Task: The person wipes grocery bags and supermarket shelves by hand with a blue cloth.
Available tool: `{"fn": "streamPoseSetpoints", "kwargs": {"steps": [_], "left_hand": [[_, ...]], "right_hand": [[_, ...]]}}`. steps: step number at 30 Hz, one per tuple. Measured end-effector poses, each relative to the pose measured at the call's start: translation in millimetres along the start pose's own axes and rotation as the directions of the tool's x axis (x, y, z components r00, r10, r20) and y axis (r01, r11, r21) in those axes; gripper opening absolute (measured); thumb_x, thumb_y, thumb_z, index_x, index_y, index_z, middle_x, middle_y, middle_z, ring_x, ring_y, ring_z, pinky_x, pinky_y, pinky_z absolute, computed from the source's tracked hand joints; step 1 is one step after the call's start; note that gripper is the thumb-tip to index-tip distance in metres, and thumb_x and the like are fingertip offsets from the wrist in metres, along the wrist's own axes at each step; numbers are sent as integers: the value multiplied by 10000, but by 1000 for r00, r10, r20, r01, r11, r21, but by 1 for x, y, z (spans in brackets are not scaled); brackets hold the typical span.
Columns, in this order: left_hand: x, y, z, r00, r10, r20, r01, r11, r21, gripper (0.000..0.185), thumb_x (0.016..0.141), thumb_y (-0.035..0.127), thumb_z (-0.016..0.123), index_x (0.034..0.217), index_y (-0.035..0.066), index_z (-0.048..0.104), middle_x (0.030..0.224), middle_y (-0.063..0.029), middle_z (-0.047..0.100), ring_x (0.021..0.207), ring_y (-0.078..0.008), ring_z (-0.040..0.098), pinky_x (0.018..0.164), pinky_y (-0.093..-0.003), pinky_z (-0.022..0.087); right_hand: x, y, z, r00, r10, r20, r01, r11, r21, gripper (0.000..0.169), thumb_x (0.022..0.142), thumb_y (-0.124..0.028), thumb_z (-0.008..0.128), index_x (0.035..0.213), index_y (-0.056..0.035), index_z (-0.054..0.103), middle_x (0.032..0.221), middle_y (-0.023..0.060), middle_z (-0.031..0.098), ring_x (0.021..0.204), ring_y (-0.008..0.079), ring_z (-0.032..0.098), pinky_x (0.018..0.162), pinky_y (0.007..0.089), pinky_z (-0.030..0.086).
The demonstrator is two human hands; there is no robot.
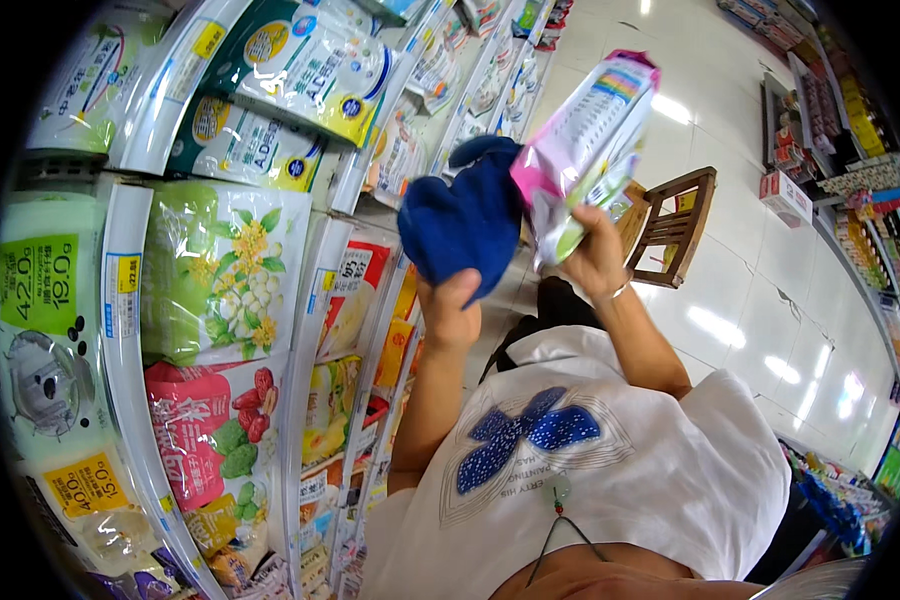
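A dark blue cloth (461, 217) is bunched in my left hand (454, 304), whose thumb lies over its lower edge. My right hand (598, 251) grips the lower end of a shiny pink and white bag (581, 142) that bears printing and tilts up to the right. The cloth's right side meets the bag's pink lower edge; whether it presses on it I cannot tell. Both hands are in front of my white T-shirt (555, 420), close to the shelves on the left.
Tiered shelves (124, 300) along the left hold several food bags, including a green flowered bag (229, 277) and a pink pouch (195, 435). A wooden chair (675, 229) stands on the tiled floor (727, 300) beyond my right hand. Stocked shelves (855, 225) line the far right, with a white carton (786, 199) beside them.
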State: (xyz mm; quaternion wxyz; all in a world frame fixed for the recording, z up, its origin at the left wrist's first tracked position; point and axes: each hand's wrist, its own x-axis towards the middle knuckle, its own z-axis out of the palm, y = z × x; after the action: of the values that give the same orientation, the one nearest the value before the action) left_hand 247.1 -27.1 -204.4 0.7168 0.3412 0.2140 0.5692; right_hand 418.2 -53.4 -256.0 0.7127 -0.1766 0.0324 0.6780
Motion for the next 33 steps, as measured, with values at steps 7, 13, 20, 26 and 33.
{"fn": "streamPoseSetpoints", "kwargs": {"steps": [7,13,20,26,33], "left_hand": [[-19,6,-16,924,170,342,-363,663,655,387,835,208,556,1184,49,506,1208,-146,526,1120,-304,500,1019,-425,335],[24,-13,51,623,158,766,-754,-142,642,698,729,325,706,1302,60,410,1286,-155,466,1175,-268,457,1017,-408,318],[39,81,29,650,615,447,-628,104,771,515,779,295,600,1210,31,500,1240,-118,512,1178,-289,434,1062,-440,220],[10,216,15,-264,960,-94,-589,-84,804,460,911,359,505,1062,-74,550,991,-155,616,836,-221,615,723,-330,519],[2,296,-30,83,939,333,374,-339,863,429,921,353,482,914,-45,640,930,-190,652,805,-327,613,723,-383,455]], "right_hand": [[-1,-94,9,835,-543,89,458,596,-660,397,704,-30,629,1085,8,525,984,72,612,876,174,597,781,293,483],[-14,-50,24,782,-312,540,565,-13,-825,554,693,-108,697,1186,1,469,1064,125,579,933,175,581,795,291,470],[-12,-71,90,904,116,412,297,522,-799,745,579,151,640,1255,6,361,1091,107,546,989,183,554,845,317,470],[27,-95,187,767,299,568,414,446,-794,802,596,125,707,1291,-11,329,1155,112,535,1056,214,539,906,360,458],[80,-46,350,618,270,738,617,415,-668,582,745,-144,709,1229,4,422,1041,116,604,923,181,603,787,285,493]]}}
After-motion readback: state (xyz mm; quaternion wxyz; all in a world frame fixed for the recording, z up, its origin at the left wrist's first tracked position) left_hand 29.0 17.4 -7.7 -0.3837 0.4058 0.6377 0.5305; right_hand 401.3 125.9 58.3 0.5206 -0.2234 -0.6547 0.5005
